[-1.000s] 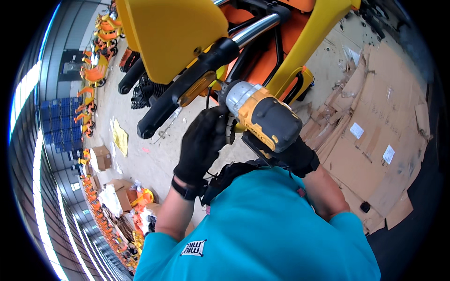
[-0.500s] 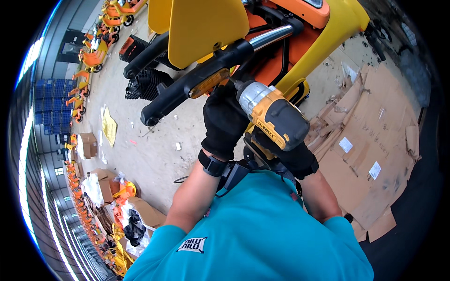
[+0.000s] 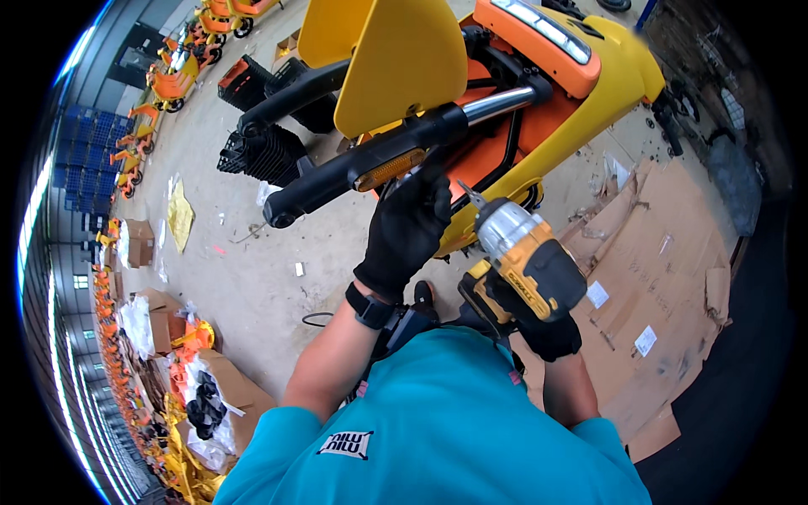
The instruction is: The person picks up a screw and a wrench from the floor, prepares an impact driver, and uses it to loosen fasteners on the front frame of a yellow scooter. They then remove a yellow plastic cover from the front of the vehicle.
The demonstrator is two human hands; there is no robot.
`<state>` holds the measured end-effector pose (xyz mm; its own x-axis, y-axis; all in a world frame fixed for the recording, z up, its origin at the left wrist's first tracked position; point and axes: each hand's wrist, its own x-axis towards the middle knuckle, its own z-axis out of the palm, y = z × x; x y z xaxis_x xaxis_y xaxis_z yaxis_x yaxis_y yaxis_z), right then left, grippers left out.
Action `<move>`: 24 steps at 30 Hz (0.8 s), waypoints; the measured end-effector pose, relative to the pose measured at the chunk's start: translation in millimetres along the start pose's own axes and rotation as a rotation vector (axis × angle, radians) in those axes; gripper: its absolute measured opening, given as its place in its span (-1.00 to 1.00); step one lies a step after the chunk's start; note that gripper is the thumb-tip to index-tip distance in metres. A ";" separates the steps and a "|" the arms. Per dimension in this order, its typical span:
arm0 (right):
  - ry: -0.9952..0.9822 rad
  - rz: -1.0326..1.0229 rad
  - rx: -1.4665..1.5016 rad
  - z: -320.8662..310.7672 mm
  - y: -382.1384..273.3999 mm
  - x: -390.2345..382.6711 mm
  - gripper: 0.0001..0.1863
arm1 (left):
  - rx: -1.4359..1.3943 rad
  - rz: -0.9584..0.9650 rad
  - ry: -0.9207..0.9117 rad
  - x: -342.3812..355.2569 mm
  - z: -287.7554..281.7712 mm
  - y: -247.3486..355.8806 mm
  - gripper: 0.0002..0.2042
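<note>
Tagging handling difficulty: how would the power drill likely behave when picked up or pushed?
The power drill looks rigid, given its hard casing. Its metal nose and apparent battery pack suggest it is heavy for its size. Its bulky shape could make it tip if pushed.

Left hand [image 3: 406, 229]: black-gloved, fingers curled, just beside amber reflector [image 3: 389, 170] on black fork leg [image 3: 324, 187]; contact unclear.
Right hand [image 3: 545, 328]: black-gloved, gripping yellow-and-black power driver [image 3: 539, 265], bit clear of fork leg.
Fender panel [image 3: 406, 71]: yellow, above fork leg.
Floor [image 3: 269, 265]: flattened cardboard [image 3: 665, 252] right, black baskets [image 3: 263, 153] farther left.
</note>
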<state>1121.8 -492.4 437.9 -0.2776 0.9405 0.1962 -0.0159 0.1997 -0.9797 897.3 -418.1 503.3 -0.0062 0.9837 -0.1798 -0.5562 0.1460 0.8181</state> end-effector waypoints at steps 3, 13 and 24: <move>0.026 0.214 0.251 -15.0 -0.2 -17.4 -0.52 | -0.459 -0.329 0.008 -9.3 -17.3 3.6 -0.68; 0.131 0.455 0.387 -49.6 -15.5 -34.8 -0.49 | -0.251 -0.330 0.022 -66.0 -73.1 52.1 -0.65; -0.027 0.523 0.124 -52.0 -9.0 -38.6 -0.57 | -0.309 -0.026 0.271 -113.0 -194.2 63.6 -0.70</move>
<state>1182.6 -516.3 441.2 -0.3031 0.8979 -0.3191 0.0179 -0.3295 -0.9440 701.3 -540.3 469.6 -0.1848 0.9106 -0.3697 -0.7822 0.0915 0.6163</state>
